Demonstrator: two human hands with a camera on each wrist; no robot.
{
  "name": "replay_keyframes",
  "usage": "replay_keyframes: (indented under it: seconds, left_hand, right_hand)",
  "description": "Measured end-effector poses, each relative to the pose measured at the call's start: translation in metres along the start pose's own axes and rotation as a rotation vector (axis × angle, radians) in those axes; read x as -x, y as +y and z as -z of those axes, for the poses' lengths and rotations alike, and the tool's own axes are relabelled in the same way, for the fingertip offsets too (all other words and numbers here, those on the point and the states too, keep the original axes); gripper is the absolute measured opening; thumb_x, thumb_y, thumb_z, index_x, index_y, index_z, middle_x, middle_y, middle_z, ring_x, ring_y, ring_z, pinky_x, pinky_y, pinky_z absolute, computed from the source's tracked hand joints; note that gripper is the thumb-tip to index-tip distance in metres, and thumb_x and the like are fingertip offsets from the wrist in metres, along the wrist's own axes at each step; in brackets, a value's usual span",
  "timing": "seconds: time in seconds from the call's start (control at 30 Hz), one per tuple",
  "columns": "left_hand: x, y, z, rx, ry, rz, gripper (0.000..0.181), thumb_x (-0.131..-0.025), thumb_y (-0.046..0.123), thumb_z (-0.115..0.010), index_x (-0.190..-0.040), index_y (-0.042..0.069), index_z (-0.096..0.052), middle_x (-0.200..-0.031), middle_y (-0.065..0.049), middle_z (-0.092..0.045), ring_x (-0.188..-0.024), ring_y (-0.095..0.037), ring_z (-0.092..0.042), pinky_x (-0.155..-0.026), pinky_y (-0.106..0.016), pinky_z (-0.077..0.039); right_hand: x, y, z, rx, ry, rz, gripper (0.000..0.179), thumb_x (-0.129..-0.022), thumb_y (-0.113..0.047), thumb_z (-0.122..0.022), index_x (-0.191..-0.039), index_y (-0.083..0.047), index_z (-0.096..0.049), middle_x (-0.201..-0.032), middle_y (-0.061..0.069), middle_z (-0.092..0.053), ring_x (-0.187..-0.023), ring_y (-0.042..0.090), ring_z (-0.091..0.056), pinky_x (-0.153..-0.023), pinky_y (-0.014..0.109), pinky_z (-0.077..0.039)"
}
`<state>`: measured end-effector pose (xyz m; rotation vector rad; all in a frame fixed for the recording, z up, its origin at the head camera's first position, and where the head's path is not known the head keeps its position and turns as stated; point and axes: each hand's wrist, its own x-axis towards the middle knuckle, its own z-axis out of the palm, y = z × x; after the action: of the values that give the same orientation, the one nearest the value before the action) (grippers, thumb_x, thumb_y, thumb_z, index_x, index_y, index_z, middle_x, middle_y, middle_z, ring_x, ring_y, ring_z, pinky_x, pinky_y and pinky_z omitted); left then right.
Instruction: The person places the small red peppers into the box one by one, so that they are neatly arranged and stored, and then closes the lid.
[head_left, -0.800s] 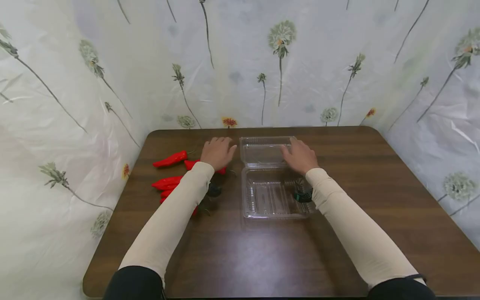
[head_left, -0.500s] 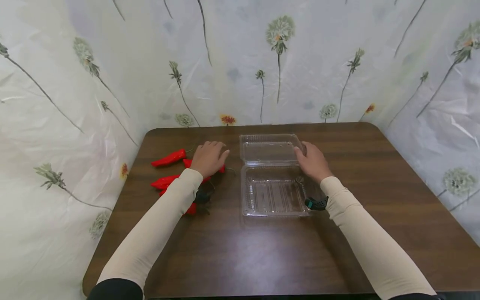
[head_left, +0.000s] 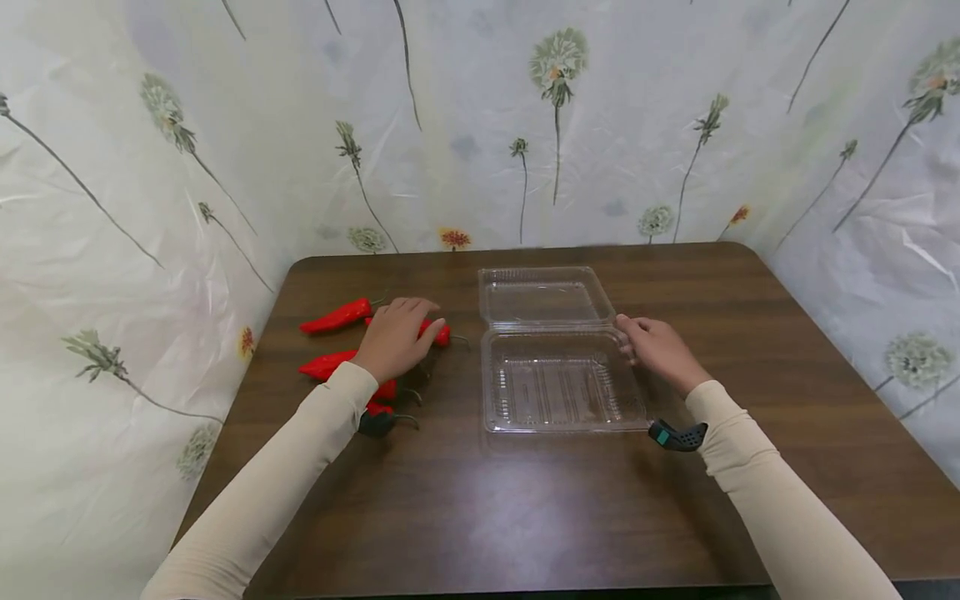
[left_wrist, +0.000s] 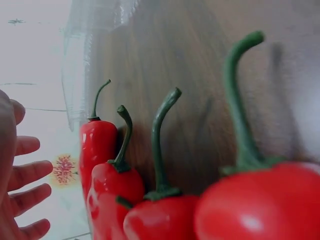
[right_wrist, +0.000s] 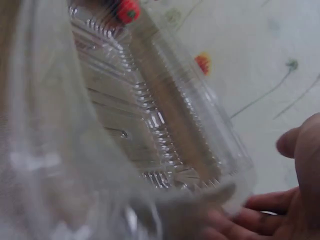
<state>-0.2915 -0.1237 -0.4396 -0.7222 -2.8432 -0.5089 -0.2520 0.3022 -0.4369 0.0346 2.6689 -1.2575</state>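
Note:
My left hand hovers over several red peppers with green stems, left of the container. In the left wrist view, its fingers are spread and hold nothing, beside a row of peppers. A clear plastic clamshell container lies unfolded, its lid flat behind the base. At the base's right side, near the hinge, is my right hand. In the right wrist view, the right fingers touch the container's wall, with the thumb apart; some fingertips are blurred behind the plastic.
The brown wooden table has rounded back corners. A flower-printed sheet hangs behind it and along both sides. A black band is on my right wrist, and a dark device on my left.
My left hand has moved left and nearer, over the peppers. My right hand has left the lid and come nearer and to the right, beside the base. The container stays in place.

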Motion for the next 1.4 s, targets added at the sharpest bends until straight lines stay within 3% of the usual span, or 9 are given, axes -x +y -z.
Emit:
replay_keyframes:
  seconds: [0.2,0.3,0.6,0.87,1.03,1.4]
  left_hand:
    - [0.022,-0.001,0.013,0.058,-0.015,0.013,0.043,-0.104,0.041,-0.051,-0.136,0.013,-0.060,-0.139,-0.004,-0.059,-0.131,-0.030,-0.049,-0.108,-0.054,-0.040]
    - [0.033,-0.002,0.016,0.086,-0.031,0.014,0.043,-0.105,0.042,-0.050,-0.135,0.013,-0.060,-0.137,-0.003,-0.061,-0.130,-0.030,-0.050,-0.109,-0.054,-0.039]
    - [0.071,-0.008,0.023,0.116,-0.057,-0.007,0.037,-0.104,0.038,-0.054,-0.131,0.013,-0.063,-0.132,-0.002,-0.063,-0.127,-0.027,-0.053,-0.108,-0.052,-0.039]
    - [0.100,-0.013,0.027,0.089,0.001,-0.062,0.033,-0.101,0.029,-0.061,-0.127,0.011,-0.066,-0.125,-0.003,-0.067,-0.119,-0.026,-0.057,-0.105,-0.048,-0.043]
    - [0.114,-0.017,0.028,0.072,0.036,-0.096,0.029,-0.100,0.030,-0.063,-0.122,0.011,-0.067,-0.120,-0.003,-0.068,-0.118,-0.026,-0.058,-0.106,-0.047,-0.042]
    - [0.139,-0.029,0.023,0.014,0.019,-0.182,0.040,-0.091,0.036,-0.074,-0.123,0.013,-0.068,-0.124,0.000,-0.065,-0.119,-0.025,-0.055,-0.101,-0.051,-0.045]
  right_hand:
    - [0.014,0.004,0.003,-0.098,-0.169,-0.049,0.080,-0.104,-0.061,-0.035,-0.140,0.009,-0.049,-0.124,0.025,-0.067,-0.101,0.028,-0.072,-0.082,0.041,-0.059]
    - [0.021,0.007,0.002,-0.127,-0.204,-0.056,0.078,-0.105,-0.058,-0.038,-0.137,0.011,-0.051,-0.118,0.024,-0.069,-0.096,0.025,-0.073,-0.078,0.039,-0.060]
    - [0.036,0.015,-0.003,-0.175,-0.200,-0.058,0.060,-0.104,-0.044,-0.054,-0.124,0.012,-0.059,-0.109,0.020,-0.072,-0.087,0.018,-0.073,-0.075,0.035,-0.061]
    - [0.041,0.018,-0.003,-0.240,-0.172,-0.060,0.050,-0.100,-0.038,-0.064,-0.110,0.010,-0.062,-0.094,0.012,-0.070,-0.079,0.017,-0.071,-0.073,0.035,-0.061]
    - [0.039,0.020,0.000,-0.195,-0.180,-0.052,0.047,-0.099,-0.039,-0.064,-0.102,0.007,-0.061,-0.079,0.006,-0.065,-0.071,0.016,-0.068,-0.071,0.037,-0.061]
    - [0.038,0.019,0.002,-0.166,-0.201,-0.046,0.047,-0.100,-0.038,-0.063,-0.104,0.008,-0.059,-0.078,0.007,-0.064,-0.069,0.017,-0.068,-0.071,0.039,-0.061]
